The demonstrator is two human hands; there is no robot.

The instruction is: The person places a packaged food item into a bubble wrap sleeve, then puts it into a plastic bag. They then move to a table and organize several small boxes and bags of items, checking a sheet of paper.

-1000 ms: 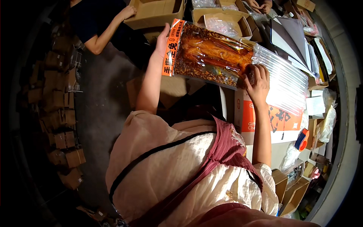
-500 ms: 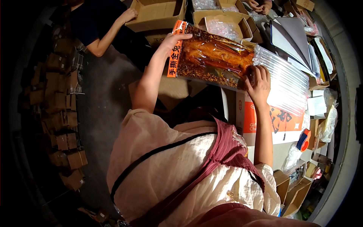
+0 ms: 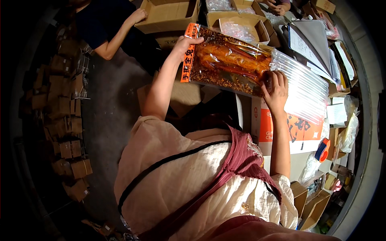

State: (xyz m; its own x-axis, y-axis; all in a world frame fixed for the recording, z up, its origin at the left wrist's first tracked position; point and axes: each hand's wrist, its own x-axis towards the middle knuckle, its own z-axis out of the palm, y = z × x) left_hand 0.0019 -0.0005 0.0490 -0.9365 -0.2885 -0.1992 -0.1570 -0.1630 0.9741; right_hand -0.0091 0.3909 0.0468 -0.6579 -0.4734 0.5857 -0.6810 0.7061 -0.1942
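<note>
Closed on the end with the orange strip (image 3: 187, 68), my left hand (image 3: 188, 47) has its thumb laid over the front of the food pack (image 3: 231, 58) and its fingers behind, out of sight. With my right hand (image 3: 275, 90) I bend my fingers over the opposite end, where the pack meets the ribbed clear sleeve (image 3: 303, 86); I cannot tell whether they clamp the pack, the sleeve's edge or both, or only rest there.

Taking the printed box (image 3: 266, 126) as my mark, the pack is held up beyond it and off to its left, tilted so that the orange end is the higher. The sleeve lies across the far part of that box.

As I judge it, the work is at an early stage. The pack is filled, with browned meat and dark seasoning showing through the clear film, and one end is at the sleeve. Whether that end sits inside the sleeve or just overlaps it, I cannot make out. Nearly all the pack's length, orange strip included, is uncovered, so most of the sleeving looks undone.

Well beyond the printed box and to its left, a co-worker's hand (image 3: 138, 16) rests on an open carton (image 3: 167, 26). Just right of the box is a tape dispenser (image 3: 323, 150).
</note>
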